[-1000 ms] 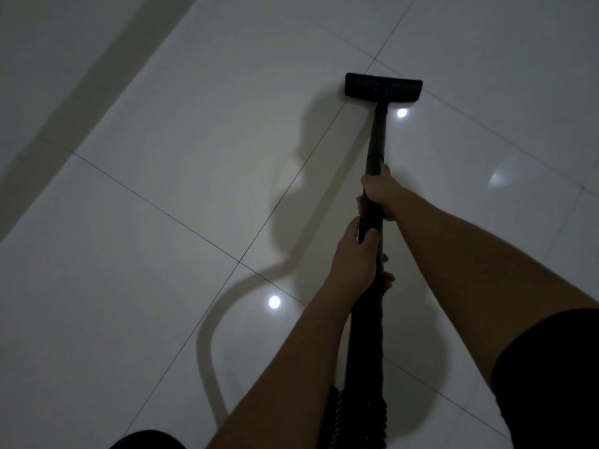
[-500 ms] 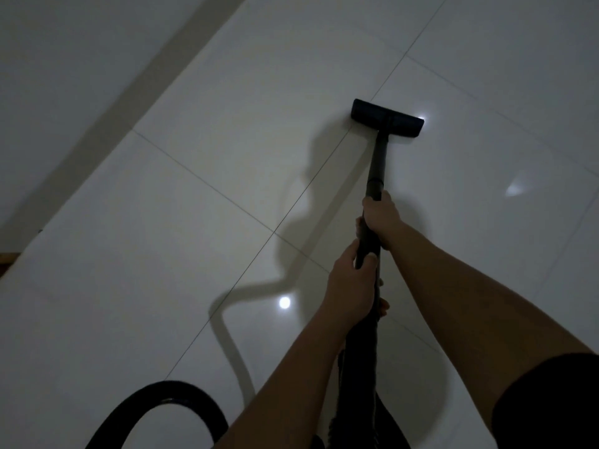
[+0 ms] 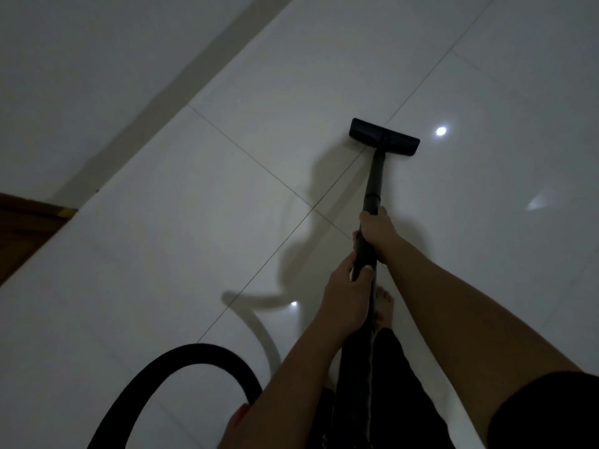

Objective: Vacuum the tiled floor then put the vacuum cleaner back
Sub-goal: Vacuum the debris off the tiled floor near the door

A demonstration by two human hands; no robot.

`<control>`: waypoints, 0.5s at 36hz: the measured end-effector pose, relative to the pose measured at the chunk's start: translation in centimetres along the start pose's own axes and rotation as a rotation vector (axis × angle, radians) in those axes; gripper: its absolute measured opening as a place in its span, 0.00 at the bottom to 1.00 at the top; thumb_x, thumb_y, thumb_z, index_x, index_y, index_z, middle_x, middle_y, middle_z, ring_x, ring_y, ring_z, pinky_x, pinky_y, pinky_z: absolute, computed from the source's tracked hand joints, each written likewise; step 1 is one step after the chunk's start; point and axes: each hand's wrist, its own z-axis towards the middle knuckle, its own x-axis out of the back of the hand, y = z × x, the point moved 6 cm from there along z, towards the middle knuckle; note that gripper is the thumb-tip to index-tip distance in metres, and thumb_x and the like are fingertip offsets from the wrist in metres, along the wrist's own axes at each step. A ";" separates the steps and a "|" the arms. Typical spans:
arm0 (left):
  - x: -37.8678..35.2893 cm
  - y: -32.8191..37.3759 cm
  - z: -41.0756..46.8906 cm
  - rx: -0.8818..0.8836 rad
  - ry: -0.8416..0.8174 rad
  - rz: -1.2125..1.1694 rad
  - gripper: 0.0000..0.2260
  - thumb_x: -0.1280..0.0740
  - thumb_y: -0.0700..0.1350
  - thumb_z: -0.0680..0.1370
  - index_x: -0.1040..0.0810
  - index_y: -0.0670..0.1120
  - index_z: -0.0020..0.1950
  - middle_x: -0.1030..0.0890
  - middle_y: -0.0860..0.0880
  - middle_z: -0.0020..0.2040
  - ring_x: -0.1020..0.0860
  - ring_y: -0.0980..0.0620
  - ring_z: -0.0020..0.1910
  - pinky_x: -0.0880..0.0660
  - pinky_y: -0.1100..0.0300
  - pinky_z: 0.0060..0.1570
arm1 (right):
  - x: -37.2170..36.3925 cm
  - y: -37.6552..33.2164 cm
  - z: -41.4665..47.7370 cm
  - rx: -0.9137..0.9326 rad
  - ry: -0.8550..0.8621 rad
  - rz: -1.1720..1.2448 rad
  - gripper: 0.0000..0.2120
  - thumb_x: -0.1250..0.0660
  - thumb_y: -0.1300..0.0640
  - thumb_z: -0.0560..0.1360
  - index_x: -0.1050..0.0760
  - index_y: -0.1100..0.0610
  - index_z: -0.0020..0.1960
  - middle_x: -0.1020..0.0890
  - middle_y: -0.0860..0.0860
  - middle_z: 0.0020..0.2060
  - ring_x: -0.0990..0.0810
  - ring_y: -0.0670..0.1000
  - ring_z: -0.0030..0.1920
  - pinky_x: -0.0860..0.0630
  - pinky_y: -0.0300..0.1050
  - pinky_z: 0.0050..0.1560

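Right hand: our right hand [image 3: 377, 233] sits higher up the wand [image 3: 372, 186], fingers wrapped fully around the black tube just below its collar.
Left hand: our left hand [image 3: 345, 298] grips the same tube just under the right one, thumb on the near side and fingers curled shut around it.
Floor head: the flat black floor head [image 3: 384, 136] lies on the tiled floor [image 3: 162, 254] ahead of us, straddling a grout line, with the wand rising from its middle back toward our hands.
Hose: the black hose [image 3: 181, 364] arcs across the lower left, looping from the bottom edge toward our left forearm.
Floor: we see large pale glossy tiles with small bright light reflections and the shadow of the wand and hose.
Foot: a bare foot [image 3: 384, 306] shows just behind the tube, below our hands.
Edges: a pale wall with a grey skirting band [image 3: 181, 92] runs along the upper left, and brown wood [image 3: 22, 228] meets it at the left edge.
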 end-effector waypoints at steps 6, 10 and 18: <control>2.7 -2.1 -0.1 0.010 -0.015 0.013 0.18 0.44 0.44 0.82 0.34 0.51 0.72 0.22 0.39 0.48 0.22 0.41 0.39 0.22 0.44 0.45 | -3.0 1.3 -0.7 -0.064 -0.045 0.047 0.25 0.45 0.58 0.81 0.47 0.47 0.76 0.26 0.57 0.41 0.26 0.51 0.31 0.26 0.46 0.33; 4.0 -2.6 0.7 0.036 -0.070 -0.041 0.17 0.44 0.44 0.82 0.35 0.51 0.72 0.25 0.43 0.39 0.24 0.49 0.25 0.24 0.61 0.24 | -4.1 1.0 -0.4 -0.078 -0.072 0.062 0.28 0.46 0.58 0.82 0.52 0.46 0.77 0.26 0.57 0.36 0.25 0.52 0.34 0.25 0.46 0.36; 4.7 -1.0 3.7 0.075 -0.108 -0.028 0.19 0.43 0.47 0.82 0.39 0.51 0.73 0.23 0.43 0.41 0.23 0.47 0.27 0.23 0.61 0.25 | -4.0 -2.3 1.0 -0.118 -0.131 0.094 0.26 0.45 0.57 0.83 0.51 0.47 0.77 0.26 0.57 0.35 0.25 0.52 0.33 0.25 0.46 0.32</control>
